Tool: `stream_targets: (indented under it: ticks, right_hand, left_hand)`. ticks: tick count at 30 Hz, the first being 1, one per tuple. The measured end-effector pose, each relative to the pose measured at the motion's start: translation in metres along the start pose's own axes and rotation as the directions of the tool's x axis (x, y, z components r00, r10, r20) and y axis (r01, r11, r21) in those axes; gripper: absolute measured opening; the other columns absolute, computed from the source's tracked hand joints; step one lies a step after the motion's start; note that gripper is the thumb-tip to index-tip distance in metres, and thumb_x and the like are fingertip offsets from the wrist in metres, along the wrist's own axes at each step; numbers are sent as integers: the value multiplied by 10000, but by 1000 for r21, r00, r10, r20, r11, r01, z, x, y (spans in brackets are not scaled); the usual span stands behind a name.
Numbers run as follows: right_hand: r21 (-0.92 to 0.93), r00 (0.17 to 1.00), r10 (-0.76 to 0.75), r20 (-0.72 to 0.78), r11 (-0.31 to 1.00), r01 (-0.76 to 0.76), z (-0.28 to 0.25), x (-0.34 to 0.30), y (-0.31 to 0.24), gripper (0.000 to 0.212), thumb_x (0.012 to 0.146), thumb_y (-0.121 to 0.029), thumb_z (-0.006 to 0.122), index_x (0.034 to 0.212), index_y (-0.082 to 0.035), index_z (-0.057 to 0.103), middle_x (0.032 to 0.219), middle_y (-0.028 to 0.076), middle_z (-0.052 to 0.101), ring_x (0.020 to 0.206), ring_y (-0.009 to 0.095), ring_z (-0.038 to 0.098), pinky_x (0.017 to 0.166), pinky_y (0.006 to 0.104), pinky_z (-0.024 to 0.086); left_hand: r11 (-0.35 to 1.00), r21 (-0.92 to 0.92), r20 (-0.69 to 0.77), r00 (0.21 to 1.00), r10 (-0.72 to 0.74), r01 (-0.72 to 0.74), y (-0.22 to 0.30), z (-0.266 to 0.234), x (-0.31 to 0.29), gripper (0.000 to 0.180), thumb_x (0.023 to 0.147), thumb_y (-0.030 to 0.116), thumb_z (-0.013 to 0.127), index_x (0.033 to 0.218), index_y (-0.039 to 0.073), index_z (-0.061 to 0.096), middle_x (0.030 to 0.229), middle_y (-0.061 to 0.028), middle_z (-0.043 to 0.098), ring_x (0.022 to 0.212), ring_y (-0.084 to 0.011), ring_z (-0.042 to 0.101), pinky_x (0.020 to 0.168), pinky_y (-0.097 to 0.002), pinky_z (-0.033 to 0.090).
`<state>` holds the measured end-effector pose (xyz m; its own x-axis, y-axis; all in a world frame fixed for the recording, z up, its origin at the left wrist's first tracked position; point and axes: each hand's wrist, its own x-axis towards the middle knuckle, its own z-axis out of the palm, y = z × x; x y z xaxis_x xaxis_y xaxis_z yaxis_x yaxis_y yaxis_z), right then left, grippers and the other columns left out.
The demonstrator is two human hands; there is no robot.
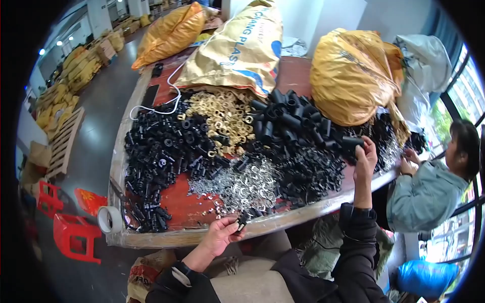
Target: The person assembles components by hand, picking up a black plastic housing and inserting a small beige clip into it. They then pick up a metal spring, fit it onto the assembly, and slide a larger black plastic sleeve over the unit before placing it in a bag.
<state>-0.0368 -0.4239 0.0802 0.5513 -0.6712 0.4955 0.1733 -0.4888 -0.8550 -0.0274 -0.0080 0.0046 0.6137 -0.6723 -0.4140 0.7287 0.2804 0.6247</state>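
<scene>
At the table's front edge, my left hand (221,237) pinches a small black plastic part (241,221) between thumb and fingers. Farther right, my right hand (368,157) grips a black plastic tube (350,143) above the table. Behind that tube lies a heap of similar black tubes (290,121). Silver-coloured curved clips (252,184) are piled closest to my left hand. Small black pieces (310,174) form a mound between my two hands. Gold-coloured rings (222,118) sit mid-table, beside a wide spread of black fittings (164,141) on the left.
Large woven sacks (232,50) and an orange sack (353,76) stand along the red table's (184,204) far side. A white cord (156,109) crosses its left part. A tape roll (108,219) and red stools (76,237) are at left. Another person (429,187) works at right.
</scene>
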Motion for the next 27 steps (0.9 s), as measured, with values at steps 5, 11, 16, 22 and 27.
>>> stream_targets:
  ticks: [5,11,16,22,27]
  right_hand:
    - [805,954,294,-55,578,-132,-12,-29,-37,294,751,-159,506,1024,-53,479,910,73,532,821,184,512,701,292,415]
    - [746,771,279,572,215,-631,60,-118,-49,357,766,-264,478,1042,-40,468,867,82,545,679,156,509,610,279,421]
    - [274,471,142,871,655,-704,109,-176,-71,374,823,-325,423,974,2,525,794,87,562,622,156,511,568,252,412]
    - [84,338,-51,940,993,-84,126,-163,-71,486,860,-403,346,907,36,550,740,114,566,602,173,533,557,257,403]
    - [-17,314,46,948,995,-95,124,-152,-63,484,858,-405,344,917,31,545,695,126,557,596,177,531,557,271,407]
  left_hand:
    - [1000,-8,41,999,8,-8,-5,3,-8,233,782,94,535,997,10,504,865,-137,578,711,-174,578,594,-236,487]
    - [991,-22,-28,991,129,-129,14,9,-15,225,780,91,540,989,10,517,824,-70,580,684,-128,564,567,-215,465]
    - [995,0,-89,991,95,-96,34,24,-10,253,776,89,542,1011,-1,515,753,-16,557,622,-87,530,523,-186,432]
    - [976,209,24,998,63,-66,39,10,3,273,761,82,558,1011,-21,518,727,-13,547,584,-60,496,492,-162,401]
    - [959,277,65,997,40,-57,44,1,12,273,741,72,576,990,-28,527,710,-17,541,570,-54,484,478,-159,387]
